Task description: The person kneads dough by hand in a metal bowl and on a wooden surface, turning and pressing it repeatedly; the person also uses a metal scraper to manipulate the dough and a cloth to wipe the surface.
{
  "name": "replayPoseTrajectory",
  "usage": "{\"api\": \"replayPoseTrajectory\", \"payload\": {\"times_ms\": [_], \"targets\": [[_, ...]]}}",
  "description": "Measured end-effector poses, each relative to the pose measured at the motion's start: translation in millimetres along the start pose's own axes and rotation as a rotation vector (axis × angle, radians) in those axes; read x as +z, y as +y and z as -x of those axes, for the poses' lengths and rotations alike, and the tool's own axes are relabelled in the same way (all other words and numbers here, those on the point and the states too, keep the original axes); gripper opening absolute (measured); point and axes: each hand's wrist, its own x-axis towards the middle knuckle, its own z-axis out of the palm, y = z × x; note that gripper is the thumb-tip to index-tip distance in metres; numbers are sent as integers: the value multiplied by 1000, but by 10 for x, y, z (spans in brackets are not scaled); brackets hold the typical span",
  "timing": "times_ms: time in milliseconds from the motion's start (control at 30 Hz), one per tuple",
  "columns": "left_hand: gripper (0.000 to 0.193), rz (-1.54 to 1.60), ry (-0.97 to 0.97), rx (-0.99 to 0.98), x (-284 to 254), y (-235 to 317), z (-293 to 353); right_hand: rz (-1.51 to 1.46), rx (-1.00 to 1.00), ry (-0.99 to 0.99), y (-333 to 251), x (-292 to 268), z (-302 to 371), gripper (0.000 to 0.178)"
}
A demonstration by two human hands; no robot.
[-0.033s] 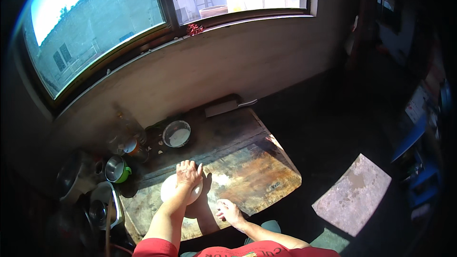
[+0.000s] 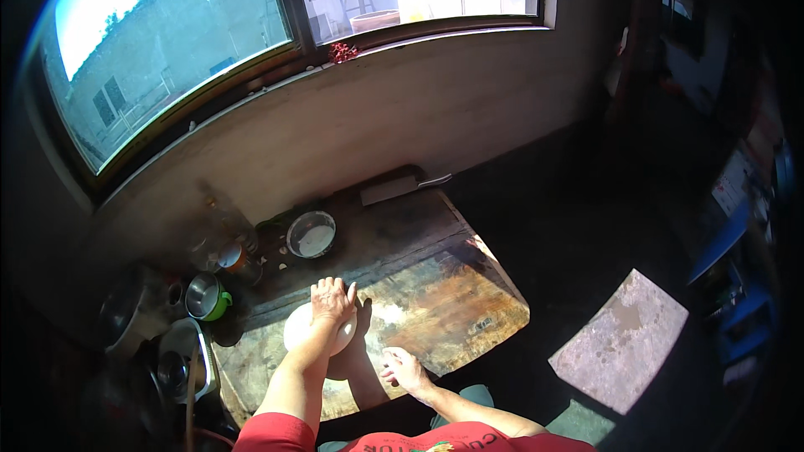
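Note:
A white round thing, too bright in the sun to tell whether it is a bowl or dough, rests on the worn wooden board. My left hand lies over its far right side, the fingers bent closely together at the far edge. Hand and forearm hide part of it. To the right and nearer me, my right hand hangs by the board's front edge, fingers loosely curled and slightly apart. Nothing shows in it, and it does not touch the white thing.
At the board's back are a metal bowl with white contents and a cleaver. Left stand a green-handled cup, a pale rectangular container and a large pot. A stained pale slab is at right.

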Motion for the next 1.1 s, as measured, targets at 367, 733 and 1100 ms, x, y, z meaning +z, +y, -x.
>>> {"api": "replayPoseTrajectory", "payload": {"times_ms": [367, 733, 1100], "targets": [[44, -581, -24, 567, -855, 50, 1194, 146, -162, -151, 100, 457, -162, 56], [38, 80, 196, 229, -857, -22, 2009, -186, -135, -228, 370, 545, 361, 49], [22, 86, 172, 255, -383, -210, 996, -325, 114, -226, 246, 324, 37, 56]]}}
